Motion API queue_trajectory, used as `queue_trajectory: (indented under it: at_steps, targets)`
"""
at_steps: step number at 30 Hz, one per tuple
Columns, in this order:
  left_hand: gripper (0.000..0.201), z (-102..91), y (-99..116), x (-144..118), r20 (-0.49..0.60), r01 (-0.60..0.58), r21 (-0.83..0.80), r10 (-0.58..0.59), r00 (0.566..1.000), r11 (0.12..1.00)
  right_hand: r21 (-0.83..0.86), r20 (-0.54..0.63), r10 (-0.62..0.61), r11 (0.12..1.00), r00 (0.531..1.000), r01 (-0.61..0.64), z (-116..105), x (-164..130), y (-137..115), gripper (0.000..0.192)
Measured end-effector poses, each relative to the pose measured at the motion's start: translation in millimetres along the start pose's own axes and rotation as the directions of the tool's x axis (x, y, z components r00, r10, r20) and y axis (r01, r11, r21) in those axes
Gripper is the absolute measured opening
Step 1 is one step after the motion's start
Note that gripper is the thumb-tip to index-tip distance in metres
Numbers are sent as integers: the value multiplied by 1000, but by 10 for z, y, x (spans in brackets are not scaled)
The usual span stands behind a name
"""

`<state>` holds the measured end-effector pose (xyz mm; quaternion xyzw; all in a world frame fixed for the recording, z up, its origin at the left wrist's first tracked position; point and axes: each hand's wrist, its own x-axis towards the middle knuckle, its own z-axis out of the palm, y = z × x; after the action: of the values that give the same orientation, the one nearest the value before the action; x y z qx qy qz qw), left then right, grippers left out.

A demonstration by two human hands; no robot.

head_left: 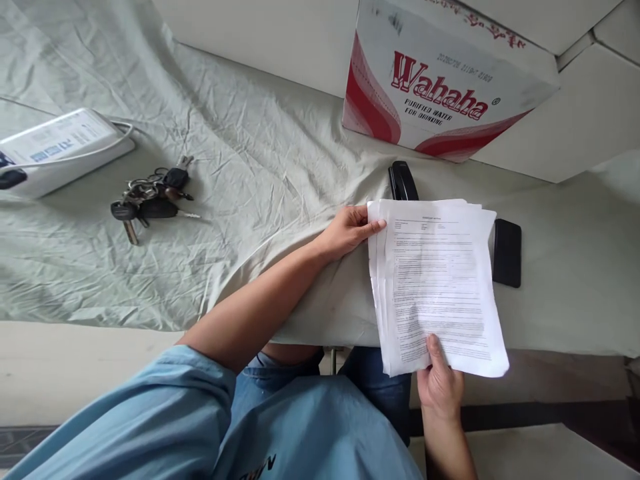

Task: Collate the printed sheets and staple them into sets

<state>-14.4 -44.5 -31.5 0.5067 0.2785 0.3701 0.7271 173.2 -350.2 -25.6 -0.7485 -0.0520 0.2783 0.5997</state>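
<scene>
A small stack of printed paper sheets is held up over the table's front edge, its sheets slightly fanned along the left side. My left hand pinches the stack at its upper left edge, thumb on top and fingers behind. At the bottom edge my right hand grips the sheets, with the thumb on the printed face and the other fingers hidden underneath. Just beyond the papers lies a black stapler, partly covered by them. A black phone rests flat to the right of the stack.
A Wahaha water carton stands at the back against pale panels. On the left, a bunch of keys lies on the wrinkled green cloth. Farther left is a white box-shaped device with a cable over it.
</scene>
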Motion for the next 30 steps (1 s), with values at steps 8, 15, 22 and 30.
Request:
queue_trajectory:
  at_steps: [8,15,22,30]
  targets:
    - [66,38,40,2,-45,14,-36,-16,999,999,4,-12,32,999,999,-32,-72,15,20,104]
    - [45,-36,31,53,-89,17,86,-10,996,996,-10,-22,28,1000,999,-28,-119,2,50,103]
    - [48,-17,37,66,-24,0,273,7,1000,962,-59,-107,92,993,990,-98,-227,77,40,92]
    - [86,9,83,70,20,-54,342,51,999,938,-42,-182,135,989,974,-145,-356,87,162,86]
